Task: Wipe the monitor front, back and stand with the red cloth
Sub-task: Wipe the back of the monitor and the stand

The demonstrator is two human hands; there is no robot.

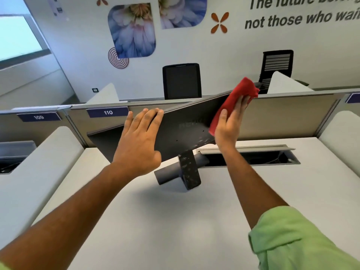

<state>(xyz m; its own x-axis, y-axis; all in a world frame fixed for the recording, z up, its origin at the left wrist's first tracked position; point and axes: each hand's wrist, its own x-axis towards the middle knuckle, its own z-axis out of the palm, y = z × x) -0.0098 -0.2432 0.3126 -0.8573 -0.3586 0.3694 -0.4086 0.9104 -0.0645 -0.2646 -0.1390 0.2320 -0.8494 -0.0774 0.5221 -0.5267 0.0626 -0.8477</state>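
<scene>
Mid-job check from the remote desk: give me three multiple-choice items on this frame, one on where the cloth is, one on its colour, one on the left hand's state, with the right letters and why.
1. Where is the cloth?
A. on the desk
B. pressed on the monitor's back panel
C. draped over a chair

2. What colour is it?
A. blue
B. green
C. red

3. What is the left hand doing?
A. lying with straight fingers on the monitor
B. hanging idle at the side
C. gripping the stand

Answers:
1 B, the right hand presses the cloth against the dark panel near its upper right part.
2 C, it is plainly red against the panel.
3 A, its fingertips reach the panel's top edge while the stand below is untouched.
</scene>
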